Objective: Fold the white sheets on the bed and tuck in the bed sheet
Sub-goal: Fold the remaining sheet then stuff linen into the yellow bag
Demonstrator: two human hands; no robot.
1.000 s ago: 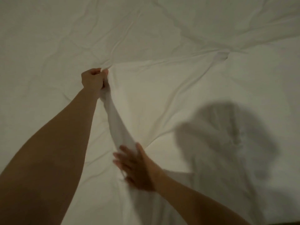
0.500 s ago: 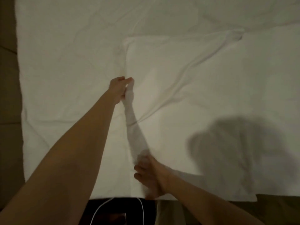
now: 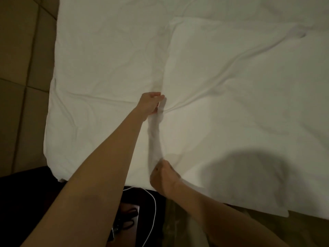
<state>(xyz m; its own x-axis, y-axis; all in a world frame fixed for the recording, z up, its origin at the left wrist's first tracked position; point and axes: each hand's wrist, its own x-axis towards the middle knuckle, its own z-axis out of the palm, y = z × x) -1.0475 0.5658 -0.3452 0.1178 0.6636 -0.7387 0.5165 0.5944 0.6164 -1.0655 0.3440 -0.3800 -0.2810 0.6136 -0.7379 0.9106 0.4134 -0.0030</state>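
A loose white sheet [image 3: 240, 90] lies spread over the right part of the bed, on top of the white bed sheet [image 3: 99, 72]. Its left edge is gathered into a taut ridge between my two hands. My left hand [image 3: 150, 104] pinches that edge out over the middle of the bed. My right hand [image 3: 164, 175], near the bed's front edge, grips the same edge lower down. Creases fan out to the right from the left hand's grip. A dark shadow falls on the sheet to the right of my right hand.
Tan floor tiles [image 3: 21, 68] run along the left of the bed. A dark surface [image 3: 26, 202] sits below the bed's front left corner, with a white cable [image 3: 153, 209] and a small device lying on it.
Both hands have pulled the sheet's edge toward the bed's front edge. The view has drawn back, and the bed's left side and the floor now show.
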